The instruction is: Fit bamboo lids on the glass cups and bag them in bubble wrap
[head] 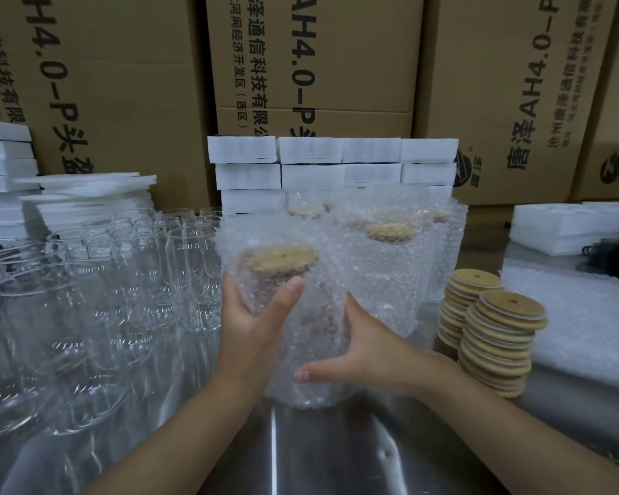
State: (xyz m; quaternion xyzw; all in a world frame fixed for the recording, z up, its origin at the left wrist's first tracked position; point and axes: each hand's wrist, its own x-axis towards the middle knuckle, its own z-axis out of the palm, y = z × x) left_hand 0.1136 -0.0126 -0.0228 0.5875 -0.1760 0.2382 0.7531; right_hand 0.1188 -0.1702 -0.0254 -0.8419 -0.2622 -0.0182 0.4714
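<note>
Both hands wrapped around a bagged cup [301,316] in bubble wrap, left hand [254,319] and right hand [365,351] gripping its sides, empty glass cups [86,298] along the tabletop's left edge, bamboo lids [494,334] stacked right

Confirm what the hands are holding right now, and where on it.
One bubble-wrapped lidded cup, held in both hands. The left hand grips its left side below the bamboo lid; the right hand holds its lower right side.

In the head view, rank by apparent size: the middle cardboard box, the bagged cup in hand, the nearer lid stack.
1. Middle cardboard box
2. Bagged cup, though nearness to the camera enlarges it
3. Nearer lid stack
</note>
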